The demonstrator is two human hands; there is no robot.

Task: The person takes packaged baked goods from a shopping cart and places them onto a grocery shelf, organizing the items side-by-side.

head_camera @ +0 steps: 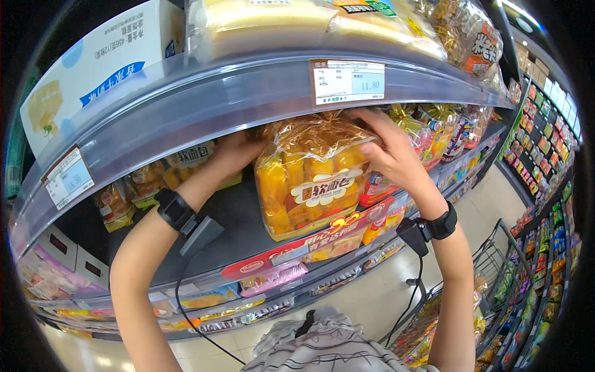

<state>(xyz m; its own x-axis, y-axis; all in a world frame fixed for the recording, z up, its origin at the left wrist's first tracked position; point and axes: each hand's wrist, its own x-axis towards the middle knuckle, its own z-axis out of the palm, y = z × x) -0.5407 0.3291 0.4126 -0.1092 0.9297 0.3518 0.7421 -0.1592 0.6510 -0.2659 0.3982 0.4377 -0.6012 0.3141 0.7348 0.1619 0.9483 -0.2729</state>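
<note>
A clear plastic bag of soft bread (320,179) stands upright near the front of a dark shelf (223,244), below an upper shelf's edge. My right hand (388,151) grips its upper right corner, the thumb at its side and the fingers reaching over the top. On the other side, my left hand (244,151) reaches in against the bag's upper left edge. Its fingertips are hidden behind the bag, so its hold is unclear. Similar bread packs (188,160) sit deeper on the shelf, partly covered by my left forearm.
The clear edge strip of the upper shelf (223,107) crosses just above my hands, with price tags (348,81). Bagged snacks (441,132) stand to the right. Black wrist devices (179,214) trail cables. A wire shopping cart (488,260) holding packages stands at lower right.
</note>
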